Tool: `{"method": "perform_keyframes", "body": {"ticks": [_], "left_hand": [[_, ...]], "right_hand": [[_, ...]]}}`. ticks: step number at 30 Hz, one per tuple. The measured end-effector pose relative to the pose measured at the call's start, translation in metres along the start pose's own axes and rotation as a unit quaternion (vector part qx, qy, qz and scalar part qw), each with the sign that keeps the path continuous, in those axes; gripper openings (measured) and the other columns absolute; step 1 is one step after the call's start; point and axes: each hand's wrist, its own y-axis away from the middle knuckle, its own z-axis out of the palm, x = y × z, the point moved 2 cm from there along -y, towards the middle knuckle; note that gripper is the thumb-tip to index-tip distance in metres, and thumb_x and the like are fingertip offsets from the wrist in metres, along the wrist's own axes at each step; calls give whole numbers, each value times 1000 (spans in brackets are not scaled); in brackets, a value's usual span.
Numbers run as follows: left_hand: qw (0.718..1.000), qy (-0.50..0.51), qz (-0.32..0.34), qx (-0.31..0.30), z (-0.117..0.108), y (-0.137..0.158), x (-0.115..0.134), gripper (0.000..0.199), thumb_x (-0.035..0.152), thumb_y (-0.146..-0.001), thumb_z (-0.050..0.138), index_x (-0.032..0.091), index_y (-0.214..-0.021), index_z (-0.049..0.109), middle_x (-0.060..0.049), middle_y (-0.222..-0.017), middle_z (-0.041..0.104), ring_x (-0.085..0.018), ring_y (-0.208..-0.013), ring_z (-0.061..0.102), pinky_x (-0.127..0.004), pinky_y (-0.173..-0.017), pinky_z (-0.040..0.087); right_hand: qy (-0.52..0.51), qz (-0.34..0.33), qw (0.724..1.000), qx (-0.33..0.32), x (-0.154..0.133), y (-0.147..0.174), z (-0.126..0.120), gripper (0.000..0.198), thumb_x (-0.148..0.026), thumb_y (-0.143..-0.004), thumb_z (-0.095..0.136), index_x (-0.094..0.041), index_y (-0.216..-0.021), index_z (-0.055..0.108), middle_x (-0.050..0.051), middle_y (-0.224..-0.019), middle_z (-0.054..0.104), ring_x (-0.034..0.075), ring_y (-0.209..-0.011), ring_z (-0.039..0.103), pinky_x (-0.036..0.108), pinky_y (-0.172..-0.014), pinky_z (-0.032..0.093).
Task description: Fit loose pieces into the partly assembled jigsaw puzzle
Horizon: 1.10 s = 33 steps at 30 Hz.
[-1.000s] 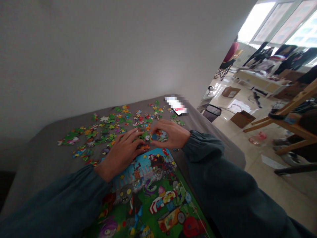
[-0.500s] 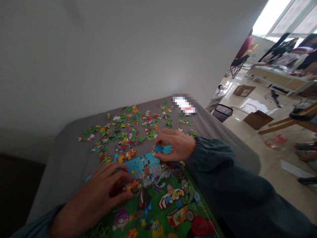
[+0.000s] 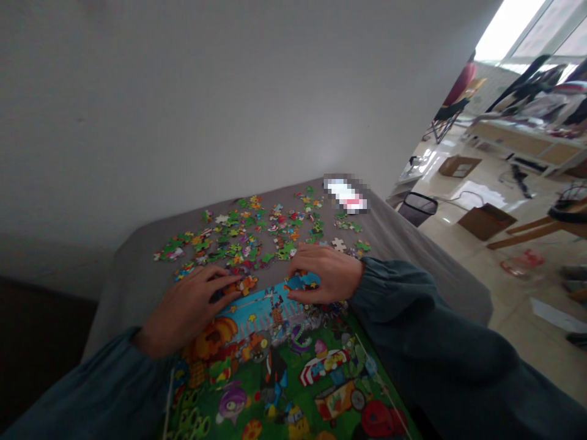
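Hands press flat along the puzzle's [image 3: 293, 366] top edge: left hand [image 3: 188, 308] spread over orange pieces [image 3: 245, 284], right hand [image 3: 325, 275] curled on a blue piece [image 3: 305, 282]. Shoving sideways could buckle the joined rows.

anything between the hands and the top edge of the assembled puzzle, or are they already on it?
Nothing visible stands between them. The left hand lies on the assembled puzzle at its upper left corner, fingertips by an orange piece. The right hand rests on the top edge over a blue section. The loose pieces lie beyond, on the grey surface.
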Motion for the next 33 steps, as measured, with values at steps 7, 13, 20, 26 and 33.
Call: {"method": "perform_keyframes", "body": {"ticks": [7,13,20,26,33], "left_hand": [[998,-20,23,47,-15,6,19,60,66,-103,38,24,-121,77,-12,-117,77,-31,-107,71,-48,-97,56],[985,49,161,-40,-14,17,51,29,48,-104,55,37,-122,75,0,-112,77,-20,-103,70,-35,-93,56],[997,15,69,39,2,-4,24,51,60,-107,38,32,-131,72,-7,-130,71,-28,-121,62,-51,-107,51],[997,37,54,45,8,-8,15,56,68,-104,35,35,-116,79,-6,-124,74,-30,-115,64,-51,-102,54],[994,90,-4,68,-13,-7,18,58,76,-97,44,31,-95,80,-3,-101,81,-25,-95,74,-40,-89,61]], "right_hand": [[-23,-133,986,-94,-61,-2,24,31,-51,-93,68,-19,-93,68,4,-87,73,19,-82,63,33,-81,53],[12,-224,953,-204,-93,0,59,19,-39,-88,70,-21,-90,73,2,-94,77,20,-87,62,32,-76,52],[-13,-213,956,-201,-87,1,60,41,-51,-100,57,-18,-113,76,0,-104,78,20,-89,64,33,-76,48],[-53,-198,967,-151,-82,2,63,35,-38,-103,55,-14,-116,76,3,-102,77,17,-85,66,30,-78,50],[-21,-85,996,-21,-36,-2,31,28,-28,-105,50,-14,-107,75,5,-91,77,17,-84,68,29,-79,51]]}}
